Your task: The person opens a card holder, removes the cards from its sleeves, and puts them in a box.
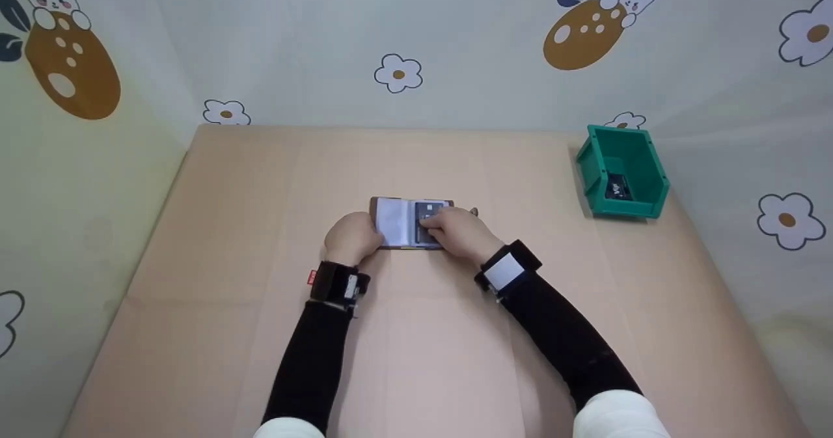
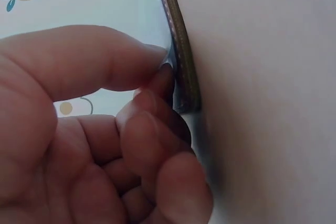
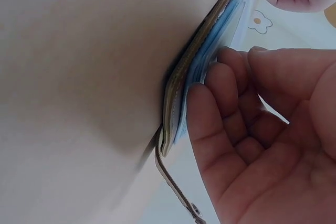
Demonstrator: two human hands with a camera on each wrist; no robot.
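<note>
A small card holder (image 1: pixel 396 222) with a brown stitched cover (image 2: pixel 181 40) lies spread on the table, showing clear plastic sleeves. My left hand (image 1: pixel 351 237) is at its left edge, thumb and forefinger pinching a sleeve by the cover's corner. On the right-hand page is a dark card (image 1: pixel 424 213), partly hidden by my right hand (image 1: pixel 465 233). The right thumb and curled forefinger pinch at this card, while the other fingertips (image 3: pixel 202 98) rest along the stacked blue-tinted sleeves (image 3: pixel 210 45). A narrow strap (image 3: pixel 176 184) sticks out from the cover's right side.
At the table's back right corner stands a green open bin (image 1: pixel 625 207) with a dark card-like item (image 1: pixel 618 187) inside. The pale tan table (image 1: pixel 416 360) borders a patterned curtain (image 1: pixel 325 47) at the back and sides.
</note>
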